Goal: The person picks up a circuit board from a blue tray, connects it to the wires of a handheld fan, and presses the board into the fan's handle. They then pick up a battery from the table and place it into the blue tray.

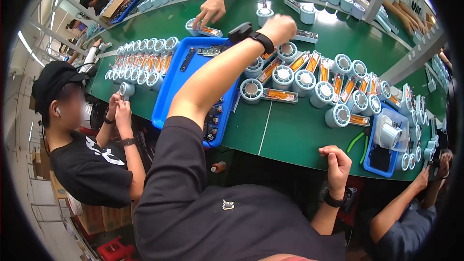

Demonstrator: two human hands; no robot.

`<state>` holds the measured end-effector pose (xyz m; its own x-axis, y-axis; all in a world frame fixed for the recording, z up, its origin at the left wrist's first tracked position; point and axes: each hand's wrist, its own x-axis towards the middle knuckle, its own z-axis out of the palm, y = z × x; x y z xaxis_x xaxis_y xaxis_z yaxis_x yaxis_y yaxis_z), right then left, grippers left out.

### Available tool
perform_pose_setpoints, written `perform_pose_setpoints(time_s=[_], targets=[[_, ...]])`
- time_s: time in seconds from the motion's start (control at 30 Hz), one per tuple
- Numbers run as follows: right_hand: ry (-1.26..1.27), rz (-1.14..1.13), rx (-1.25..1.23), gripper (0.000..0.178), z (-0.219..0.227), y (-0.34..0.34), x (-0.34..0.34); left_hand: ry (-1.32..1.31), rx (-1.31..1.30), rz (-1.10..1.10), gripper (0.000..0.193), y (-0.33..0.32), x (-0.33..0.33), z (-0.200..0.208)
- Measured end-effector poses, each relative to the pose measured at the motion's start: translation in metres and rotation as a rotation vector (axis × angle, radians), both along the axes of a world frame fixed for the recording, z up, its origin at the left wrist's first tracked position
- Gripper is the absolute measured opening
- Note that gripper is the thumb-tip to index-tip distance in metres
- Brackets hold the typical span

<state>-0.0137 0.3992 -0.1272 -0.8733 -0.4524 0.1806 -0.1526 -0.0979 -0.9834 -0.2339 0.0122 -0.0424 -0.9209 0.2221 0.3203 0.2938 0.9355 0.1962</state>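
Clock positions are taken from the centre of the view. The left hand (278, 29) is at 1 o'clock, curled, beside a pale-blue cylinder (265, 15); its grip is hidden, so whether it holds anything cannot be told. The right hand (338, 164), at 4 o'clock, has its fingers bent inward above the edge of the worktop (290, 135); how far it is closed, or on what, cannot be told.

The large tray (175, 84), blue, at 10 o'clock, contains a black bar (187, 59), a pale module (209, 51) and, partly behind the forearm, what appear to be small black units (211, 121).

The small tray (386, 172), at 3 o'clock, contains black parts (380, 157) and a clear tub (405, 137). The tub contains one white cylinder (389, 136).
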Motion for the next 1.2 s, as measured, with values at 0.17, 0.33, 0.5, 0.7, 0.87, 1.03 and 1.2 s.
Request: perform_pose_setpoints(time_s=[0.17, 0.33, 0.5, 0.7, 0.87, 1.03, 1.2], targets=[[-0.007, -0.022, -0.012, 0.020, -0.002, 0.002, -0.003, -0.096, -0.021, -0.094, 0.019, -0.014, 0.003, 0.000], [-0.003, -0.018, -0.031, 0.016, 0.000, 0.000, -0.004, -0.266, 0.162, -0.036, 0.027, -0.048, 0.072, 0.063], [-0.006, 0.016, -0.009, 0.017, 0.004, 0.000, -0.007, -0.256, 0.034, -0.021, 0.051, -0.038, 0.171, 0.024], [-0.008, 0.038, -0.005, 0.017, 0.002, 0.000, -0.006, -0.005, -0.041, 0.108, 0.050, 0.011, 0.230, 0.010], [-0.019, 0.046, -0.024, 0.016, -0.001, 0.004, -0.006, -0.090, -0.129, -0.064, 0.035, 0.040, 0.256, -0.012], [0.016, 0.046, -0.008, 0.020, -0.007, 0.001, -0.007, 0.021, -0.031, -0.362, 0.047, 0.104, 0.259, -0.032], [0.057, 0.025, -0.001, 0.017, -0.008, 0.005, -0.005, 0.177, 0.103, -0.303, 0.048, 0.107, 0.266, -0.023]])
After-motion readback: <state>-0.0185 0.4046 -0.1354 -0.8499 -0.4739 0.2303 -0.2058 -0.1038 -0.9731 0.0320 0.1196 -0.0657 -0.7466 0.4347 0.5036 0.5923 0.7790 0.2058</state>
